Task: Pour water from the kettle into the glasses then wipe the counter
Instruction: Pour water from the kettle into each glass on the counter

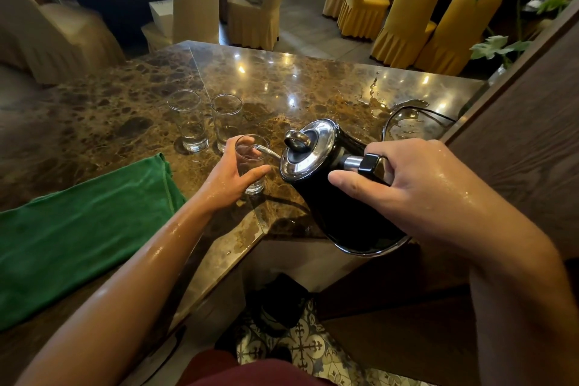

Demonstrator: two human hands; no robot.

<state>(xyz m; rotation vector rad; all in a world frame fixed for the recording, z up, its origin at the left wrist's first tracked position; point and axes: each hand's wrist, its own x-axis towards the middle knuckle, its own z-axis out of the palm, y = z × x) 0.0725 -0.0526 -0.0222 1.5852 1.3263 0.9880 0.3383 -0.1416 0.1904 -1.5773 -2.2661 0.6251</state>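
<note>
Now kettle [338, 197] tipped, spout leftward into glass [250, 163]; both hands' fingers wrapped.

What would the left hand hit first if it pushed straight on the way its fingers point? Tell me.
The left hand already wraps the near glass. Past it, the fingers point toward the kettle, probably the lid side, though depth is unclear.
</note>
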